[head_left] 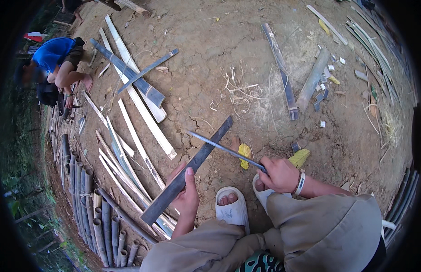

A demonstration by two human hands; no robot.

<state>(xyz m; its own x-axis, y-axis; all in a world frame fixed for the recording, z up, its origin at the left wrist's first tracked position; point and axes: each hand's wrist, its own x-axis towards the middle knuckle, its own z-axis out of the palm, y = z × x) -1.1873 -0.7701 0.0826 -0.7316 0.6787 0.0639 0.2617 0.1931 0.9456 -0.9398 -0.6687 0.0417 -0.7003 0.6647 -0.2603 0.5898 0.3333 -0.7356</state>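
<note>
My left hand (187, 197) is wrapped round a dark split bamboo slat (192, 167), thumb on its near face. The slat slants up to the right. In my right hand (280, 174) is a long knife (226, 148), its blade seen nearly edge-on and pointing up to the left. The blade crosses over the upper part of the slat; whether they touch I cannot tell. My fist hides most of the knife's handle. Pale split bamboo strips (133, 167) lie on the ground just left of my left hand.
Another person (61, 63) squats at the far left, by a blade. Bamboo poles (101, 226) are stacked at the lower left. Wide bamboo slats (138, 79) lie ahead, with shavings (235, 88), a bamboo piece (312, 79) and small offcuts (320, 97) to the right. My sandals (233, 213) are close below.
</note>
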